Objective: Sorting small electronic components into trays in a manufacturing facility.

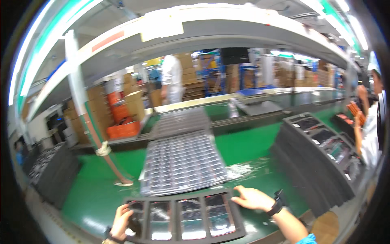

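Observation:
A black foam tray [173, 219] lies at the near edge of the green work surface, with several dark glossy rectangular panels [191, 217] in its slots. My left hand [121, 221] grips the tray's left side, fingers bent over the rim. On the opposite side my right hand [255, 198] holds the tray's upper right edge, thumb and forefinger against it. Just beyond lies a stack of clear plastic trays [185, 162] with many small pockets. What the hands' undersides touch is hidden.
Tall stacks of black foam trays stand at the right [315, 162] and the left [55, 171]. A slanted post [95, 134] rises at left. Behind is a ledge with a grey flat panel [260, 107]. A co-worker's arm [359, 126] shows at far right; another person [172, 79] stands beyond.

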Available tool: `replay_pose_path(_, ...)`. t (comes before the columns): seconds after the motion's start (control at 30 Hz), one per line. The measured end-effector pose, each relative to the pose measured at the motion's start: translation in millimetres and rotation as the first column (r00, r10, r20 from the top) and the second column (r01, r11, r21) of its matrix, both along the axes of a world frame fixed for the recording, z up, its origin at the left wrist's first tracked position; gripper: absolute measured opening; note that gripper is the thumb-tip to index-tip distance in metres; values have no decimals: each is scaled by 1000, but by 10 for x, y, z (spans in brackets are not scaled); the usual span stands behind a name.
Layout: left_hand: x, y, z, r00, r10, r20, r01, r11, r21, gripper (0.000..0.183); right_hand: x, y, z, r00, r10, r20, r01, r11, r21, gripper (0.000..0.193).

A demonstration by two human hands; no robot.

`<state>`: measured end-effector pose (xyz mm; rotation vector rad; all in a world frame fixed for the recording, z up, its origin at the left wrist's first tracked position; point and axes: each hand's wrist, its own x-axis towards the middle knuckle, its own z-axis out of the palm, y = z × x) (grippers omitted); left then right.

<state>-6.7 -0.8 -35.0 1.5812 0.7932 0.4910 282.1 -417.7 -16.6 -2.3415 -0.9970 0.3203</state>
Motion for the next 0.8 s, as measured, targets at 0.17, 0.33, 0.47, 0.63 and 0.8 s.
replay_pose_path(0.17, 104, 29, 29, 988, 86, -132, -102, 987, -121, 50, 342, 342, -224, 985, -123, -121, 123, 992, -7, 64)
replay_pose_path(0.33, 93, 37, -230, 948, -217, -232, 262, 947, 187, 47, 266, 365, -409, 961, -261, 97, 239, 953, 188, 39)
replay_pose_path(0.47, 189, -348, 176, 928, -2, -372, 275, 678, 682, 52, 224, 415, -533, 941, -320, 112, 283, 923, 262, 34)
replay_pose_path(0.63, 234, -507, 277, 999, -32, -11, 29, 679, 733, 66, 150, 411, -523, 938, -336, 84, 304, 915, 265, 32)
replay_pose_path(0.8, 371, -582, -82, 978, -194, 71, 179, 968, 177, 77, 134, 408, -545, 938, -332, 99, 289, 908, 303, 34)
